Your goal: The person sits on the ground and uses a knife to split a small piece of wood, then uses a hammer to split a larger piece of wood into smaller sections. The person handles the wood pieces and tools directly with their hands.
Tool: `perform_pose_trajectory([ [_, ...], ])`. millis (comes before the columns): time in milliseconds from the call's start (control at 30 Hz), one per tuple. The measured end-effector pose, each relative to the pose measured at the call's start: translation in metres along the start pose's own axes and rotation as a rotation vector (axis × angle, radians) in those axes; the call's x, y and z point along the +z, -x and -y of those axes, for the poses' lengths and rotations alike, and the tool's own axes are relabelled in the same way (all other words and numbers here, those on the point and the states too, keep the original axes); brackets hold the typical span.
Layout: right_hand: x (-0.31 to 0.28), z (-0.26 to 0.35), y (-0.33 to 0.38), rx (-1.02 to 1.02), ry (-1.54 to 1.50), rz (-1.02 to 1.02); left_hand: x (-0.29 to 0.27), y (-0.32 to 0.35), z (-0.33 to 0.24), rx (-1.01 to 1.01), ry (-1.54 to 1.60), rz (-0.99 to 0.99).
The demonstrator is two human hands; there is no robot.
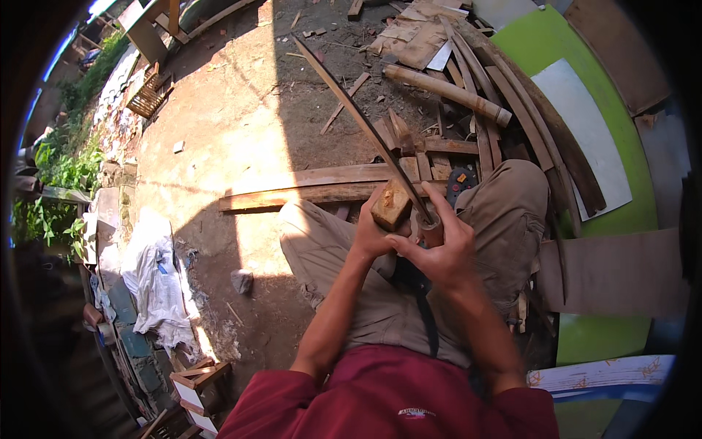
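Note:
I sit with my legs bent, both hands close together above my lap. My left hand (pixel 371 230) is closed around a squared wooden block (pixel 391 207), its rough, pale-marked end facing up. Beside it, my right hand (pixel 446 245) grips the brownish handle (pixel 432 233) of a long, narrow blade (pixel 358 117). The blade runs up and to the left, past the block, with its tip far out over the ground. It shows nearly edge-on, so whether it is a machete or a saw is unclear. Some fingers of both hands are hidden.
Two long planks (pixel 307 192) lie across the ground beyond my knees. Wood scraps and a round pole (pixel 446 94) are piled at the right, near green sheets (pixel 585 58). A stone (pixel 241 281) and white sacking (pixel 155 282) lie at the left.

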State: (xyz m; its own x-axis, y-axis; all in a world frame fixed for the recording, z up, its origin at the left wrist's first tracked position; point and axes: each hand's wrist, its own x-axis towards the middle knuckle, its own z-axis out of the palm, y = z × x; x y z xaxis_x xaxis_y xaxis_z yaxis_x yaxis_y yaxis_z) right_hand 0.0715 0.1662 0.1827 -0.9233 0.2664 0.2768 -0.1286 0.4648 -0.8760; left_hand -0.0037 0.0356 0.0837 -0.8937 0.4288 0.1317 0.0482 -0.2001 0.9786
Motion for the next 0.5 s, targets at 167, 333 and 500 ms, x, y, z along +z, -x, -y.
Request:
perform_pose_trajectory([
  [167,-0.054,0.013,-0.024,-0.230,0.376,0.109,-0.006,-0.008,-0.012,0.096,-0.390,-0.057],
  [333,-0.058,-0.003,-0.037,-0.303,0.563,0.270,0.002,-0.030,-0.021,0.196,-0.364,-0.029],
  [500,-0.050,-0.003,-0.042,-0.375,0.622,0.271,0.004,-0.028,-0.022,0.244,-0.343,-0.080],
])
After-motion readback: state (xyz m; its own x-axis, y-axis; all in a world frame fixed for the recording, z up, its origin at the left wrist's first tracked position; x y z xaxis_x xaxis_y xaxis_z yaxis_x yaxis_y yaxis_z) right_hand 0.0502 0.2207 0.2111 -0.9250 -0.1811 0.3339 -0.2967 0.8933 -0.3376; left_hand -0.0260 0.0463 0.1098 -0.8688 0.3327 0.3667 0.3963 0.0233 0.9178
